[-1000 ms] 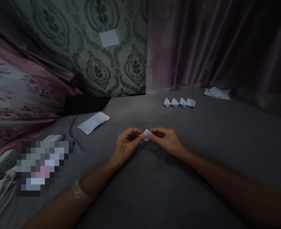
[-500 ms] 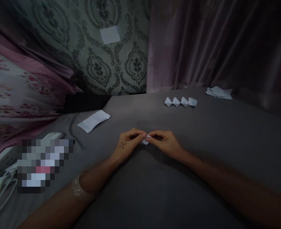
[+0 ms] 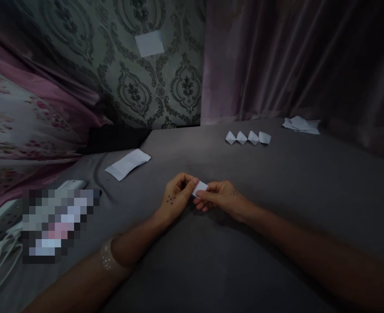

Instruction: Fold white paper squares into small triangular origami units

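Note:
Between my two hands is a small folded piece of white paper (image 3: 201, 188), roughly square. My left hand (image 3: 178, 193) pinches its left edge, thumb on top. From the right, my right hand (image 3: 220, 196) grips the lower right part, its thumb lying across the paper and its fingers underneath. Farther back stands a row of several small folded white paper pieces (image 3: 242, 138); the rightmost one looks flatter and squarer than the others.
A stack of white paper strips (image 3: 128, 164) lies at left on the grey sheet (image 3: 185, 261). Loose white papers (image 3: 301, 124) rest at back right by the curtain (image 3: 260, 56). A power strip (image 3: 3, 221) with white cables and a blurred-out object (image 3: 60, 226) are at left.
The folded paper has turned and shows a larger flat face. My right hand has shifted its hold, its fingers now under the paper and its thumb lower.

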The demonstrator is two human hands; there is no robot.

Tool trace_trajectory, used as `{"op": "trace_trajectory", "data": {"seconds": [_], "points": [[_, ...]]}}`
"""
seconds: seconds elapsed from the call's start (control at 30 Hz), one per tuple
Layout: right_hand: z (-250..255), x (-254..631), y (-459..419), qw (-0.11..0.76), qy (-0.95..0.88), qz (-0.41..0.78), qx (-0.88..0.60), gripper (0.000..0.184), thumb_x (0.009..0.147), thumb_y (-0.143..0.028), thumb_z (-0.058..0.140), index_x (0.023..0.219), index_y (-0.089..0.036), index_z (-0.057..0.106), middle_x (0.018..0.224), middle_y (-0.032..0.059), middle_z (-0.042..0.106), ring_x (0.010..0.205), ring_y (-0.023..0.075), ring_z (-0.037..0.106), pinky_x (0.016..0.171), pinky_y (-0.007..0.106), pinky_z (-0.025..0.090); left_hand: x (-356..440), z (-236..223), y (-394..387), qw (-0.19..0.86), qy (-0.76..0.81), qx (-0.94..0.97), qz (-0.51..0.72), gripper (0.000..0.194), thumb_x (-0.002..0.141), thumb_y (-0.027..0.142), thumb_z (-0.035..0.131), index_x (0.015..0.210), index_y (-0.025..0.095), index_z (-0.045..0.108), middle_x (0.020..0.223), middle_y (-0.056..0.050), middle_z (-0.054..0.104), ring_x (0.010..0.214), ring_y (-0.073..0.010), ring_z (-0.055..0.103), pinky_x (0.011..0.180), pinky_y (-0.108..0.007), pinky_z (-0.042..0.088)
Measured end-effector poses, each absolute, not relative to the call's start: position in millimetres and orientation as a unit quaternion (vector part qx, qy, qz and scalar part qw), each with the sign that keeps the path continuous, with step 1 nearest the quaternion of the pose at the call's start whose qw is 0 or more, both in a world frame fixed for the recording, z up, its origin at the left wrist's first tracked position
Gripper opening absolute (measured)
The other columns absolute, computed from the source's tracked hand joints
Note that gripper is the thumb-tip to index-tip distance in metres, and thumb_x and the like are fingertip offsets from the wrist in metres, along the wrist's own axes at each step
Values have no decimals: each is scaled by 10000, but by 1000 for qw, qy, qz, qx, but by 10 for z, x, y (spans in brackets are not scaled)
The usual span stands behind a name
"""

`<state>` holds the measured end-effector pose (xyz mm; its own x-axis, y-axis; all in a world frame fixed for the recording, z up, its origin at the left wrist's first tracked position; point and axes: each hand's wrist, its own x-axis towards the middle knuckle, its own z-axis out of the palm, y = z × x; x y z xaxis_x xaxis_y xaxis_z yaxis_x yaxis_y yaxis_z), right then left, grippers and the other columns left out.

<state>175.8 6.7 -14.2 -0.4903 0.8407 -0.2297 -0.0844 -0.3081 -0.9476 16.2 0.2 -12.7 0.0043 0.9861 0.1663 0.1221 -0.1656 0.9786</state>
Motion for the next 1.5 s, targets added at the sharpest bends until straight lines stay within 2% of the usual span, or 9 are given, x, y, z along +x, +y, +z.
{"op": "trace_trajectory", "data": {"seconds": [0.2,0.33,0.47,0.6,0.77,1.1,1.2,1.4,1.5], "points": [[-144,1821,86,291,-496,728,-373,313,681,-396,793,731,-110,675,737,66,721,640,131,678,599,244,543,96,-97,41,439,464,633,438,302,817,439,630,739,149,602,653,0,591,613,-107,525,585,-229,405],[-160,1807,74,274,-466,760,-361,288,714,-382,778,761,-119,669,742,51,710,617,100,655,588,209,522,105,-99,28,441,454,631,448,302,816,437,635,731,152,585,624,15,560,582,-96,495,557,-221,387],[-166,1783,66,238,-456,785,-344,309,786,-420,707,783,-112,679,632,12,656,512,61,584,490,169,445,129,-121,12,434,449,622,472,291,820,420,637,722,152,577,605,24,542,569,-87,482,555,-214,382],[-180,1799,84,247,-502,753,-345,321,801,-429,683,769,-109,691,590,3,634,483,52,538,459,164,386,128,-141,25,492,434,597,462,320,824,456,631,741,152,574,574,27,544,524,-76,477,524,-206,379],[-189,1804,74,246,-535,728,-353,359,782,-479,679,764,-121,688,583,0,630,490,59,532,465,174,382,133,-129,13,570,395,585,420,324,830,469,626,766,161,547,510,34,550,460,-87,518,473,-206,374],[-124,1790,61,224,-549,719,-361,448,738,-582,678,755,-134,663,626,18,649,531,89,581,489,199,418,149,-179,32,576,394,554,454,315,798,448,669,735,161,556,538,27,574,471,-88,525,483,-213,390],[-95,1832,88,251,-557,692,-384,470,751,-616,646,684,-151,626,613,4,615,519,77,543,485,199,401,121,-215,73,581,390,551,454,318,774,443,698,740,153,572,577,22,577,515,-81,516,513,-209,377],[-109,1841,104,306,-618,619,-376,418,769,-554,658,598,-175,611,562,-10,575,514,80,472,499,216,365,137,-240,71,611,405,520,439,332,745,461,715,741,164,567,566,24,523,505,-84,455,494,-215,325],[-152,1823,117,324,-612,607,-390,411,786,-520,647,564,-178,597,526,-15,550,497,80,447,485,219,338,147,-245,71,605,418,531,421,339,785,485,664,735,164,567,528,44,466,465,-69,388,463,-204,282]]}}
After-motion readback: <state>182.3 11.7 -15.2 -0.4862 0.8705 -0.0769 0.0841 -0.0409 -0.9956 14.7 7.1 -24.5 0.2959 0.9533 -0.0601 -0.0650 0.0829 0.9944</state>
